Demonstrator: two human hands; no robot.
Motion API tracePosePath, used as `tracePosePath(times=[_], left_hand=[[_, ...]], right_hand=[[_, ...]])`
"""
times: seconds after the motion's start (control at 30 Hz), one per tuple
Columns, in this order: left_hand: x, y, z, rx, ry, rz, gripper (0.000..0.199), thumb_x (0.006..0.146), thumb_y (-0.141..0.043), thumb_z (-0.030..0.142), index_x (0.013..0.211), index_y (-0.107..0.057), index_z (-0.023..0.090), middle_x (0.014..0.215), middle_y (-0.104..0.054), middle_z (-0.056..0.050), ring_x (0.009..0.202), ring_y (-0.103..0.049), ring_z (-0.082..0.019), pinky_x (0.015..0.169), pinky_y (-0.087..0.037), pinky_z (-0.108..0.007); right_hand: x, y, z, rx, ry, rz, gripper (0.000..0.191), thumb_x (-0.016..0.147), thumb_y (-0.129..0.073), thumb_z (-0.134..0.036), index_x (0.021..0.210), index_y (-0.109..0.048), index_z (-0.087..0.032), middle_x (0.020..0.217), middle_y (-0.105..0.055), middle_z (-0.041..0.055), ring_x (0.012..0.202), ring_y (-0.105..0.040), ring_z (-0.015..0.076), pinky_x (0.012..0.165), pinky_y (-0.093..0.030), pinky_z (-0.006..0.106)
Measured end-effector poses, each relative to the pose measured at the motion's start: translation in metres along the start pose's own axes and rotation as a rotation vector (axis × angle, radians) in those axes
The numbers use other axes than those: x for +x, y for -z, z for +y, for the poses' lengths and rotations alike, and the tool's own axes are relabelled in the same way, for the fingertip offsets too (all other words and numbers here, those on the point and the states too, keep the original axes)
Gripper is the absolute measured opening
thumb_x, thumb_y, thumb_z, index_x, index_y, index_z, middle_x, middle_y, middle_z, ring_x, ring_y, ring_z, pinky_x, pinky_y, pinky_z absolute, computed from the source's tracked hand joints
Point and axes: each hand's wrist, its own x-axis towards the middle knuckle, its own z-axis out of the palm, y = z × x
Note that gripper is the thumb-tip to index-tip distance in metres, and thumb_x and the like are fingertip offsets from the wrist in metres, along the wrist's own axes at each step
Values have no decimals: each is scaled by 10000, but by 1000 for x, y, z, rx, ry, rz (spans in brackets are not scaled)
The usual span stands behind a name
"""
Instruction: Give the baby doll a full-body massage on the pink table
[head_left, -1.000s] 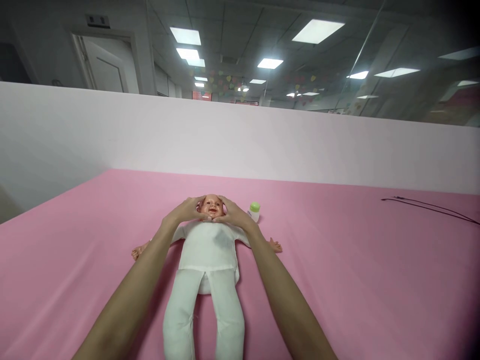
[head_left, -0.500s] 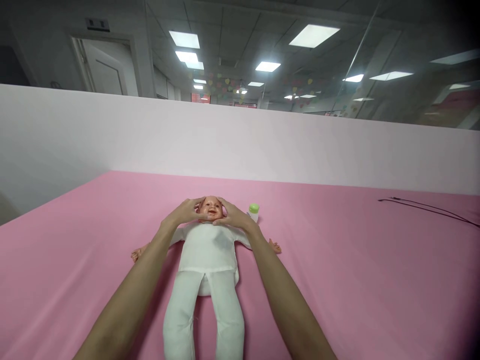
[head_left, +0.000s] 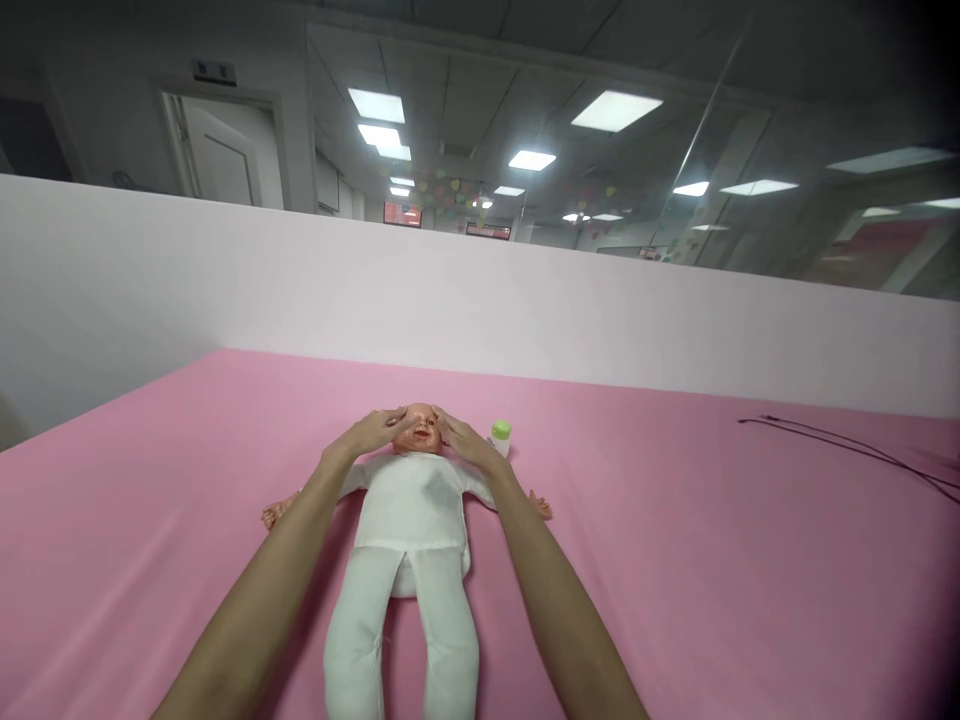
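Observation:
A baby doll (head_left: 412,505) with a white cloth body lies face up on the pink surface, arms spread to both sides. My left hand (head_left: 373,432) rests against the left side of its head, fingers stretched out toward the brow and partly over one eye. On the other side, my right hand (head_left: 461,438) touches the temple and cheek, its fingers also extended. The doll's mouth and chin show between the two hands. Just right of my right hand stands a small white bottle (head_left: 500,438) with a green cap.
A pink cover (head_left: 675,540) spreads over the table. Thin black cables (head_left: 847,445) lie at the right. Behind rises a low white partition (head_left: 480,310), with glass above it and a lit room beyond. A door (head_left: 221,155) is at the far left.
My thumbs have left the doll's chin and lower cheeks, and both hands now lie higher at its brow and temples. The camera view has tilted slightly, lowering the background in the picture.

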Motion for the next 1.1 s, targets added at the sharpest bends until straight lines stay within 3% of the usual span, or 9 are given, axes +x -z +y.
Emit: tracePosePath(times=[0.17,0.27,0.37,0.47,0.57,0.73,0.93,1.03,1.1], left_hand=[[-2,-17,2,64,127,-32,852,948,-291,841,1505,-524,240,1469,-631,-162,1311,-619,-382,1013,-489,-451],[-7,-40,-1,55,181,7,886,985,-150,797,1629,-335,217,1663,-401,-170,1491,-450,-372,1107,-431,-477],[-19,-62,-6,86,236,51,909,1010,-153,737,1676,-170,119,1727,-224,-205,1571,-307,-363,1176,-364,-490],[-42,-70,-13,259,237,70,860,1026,-207,673,1657,-247,90,1698,-301,-220,1567,-302,-385,1245,-216,-561],[-71,-63,-24,496,244,70,767,1039,-251,627,1588,-437,125,1600,-473,-233,1507,-389,-426,1245,-84,-643],[-108,-44,-44,759,165,162,644,1056,-314,546,1549,-525,191,1536,-548,-223,1414,-479,-442,1224,-113,-643],[-123,-8,-52,580,279,149,590,1035,-352,582,1350,-677,203,1278,-712,-194,1182,-641,-392,995,-438,-507],[-135,19,-58,446,364,210,631,910,-483,751,1147,-738,226,1246,-711,-171,1110,-660,-370,836,-479,-417],[-144,32,-62,405,389,169,581,776,-635,773,965,-734,233,1128,-727,-147,1021,-672,-357,738,-461,-374]], right_hand=[[-7,-9,-2,-86,-22,14,866,1008,-315,-779,1687,-231,-248,1748,-233,61,1608,-240,283,1323,-157,490],[-11,-24,1,-182,-73,53,873,1032,-272,-741,1699,-138,-194,1752,-202,114,1609,-233,279,1310,-175,488],[-25,-39,8,-303,-149,118,789,1057,-267,-681,1664,-261,-178,1695,-345,162,1555,-356,298,1262,-272,494],[-50,-43,17,-488,-177,126,644,1088,-235,-600,1508,-520,-203,1540,-560,168,1427,-523,309,1202,-332,493],[-75,-36,26,-761,-173,122,575,1109,-235,-528,1328,-652,-198,1348,-696,169,1271,-631,327,1185,-296,543],[-95,-27,35,-1046,-209,186,561,1105,-297,-510,1116,-730,-153,1153,-757,198,1086,-693,348,1112,-330,533],[-117,1,43,-854,-316,248,493,1078,-359,-505,1091,-752,-208,1073,-769,158,1000,-707,311,906,-447,402],[-137,28,54,-687,-396,330,450,1009,-469,-567,1073,-732,-208,1048,-752,150,966,-690,292,805,-464,353],[-147,45,61,-593,-441,309,418,895,-620,-606,964,-713,-205,984,-736,124,908,-667,277,739,-460,331]])
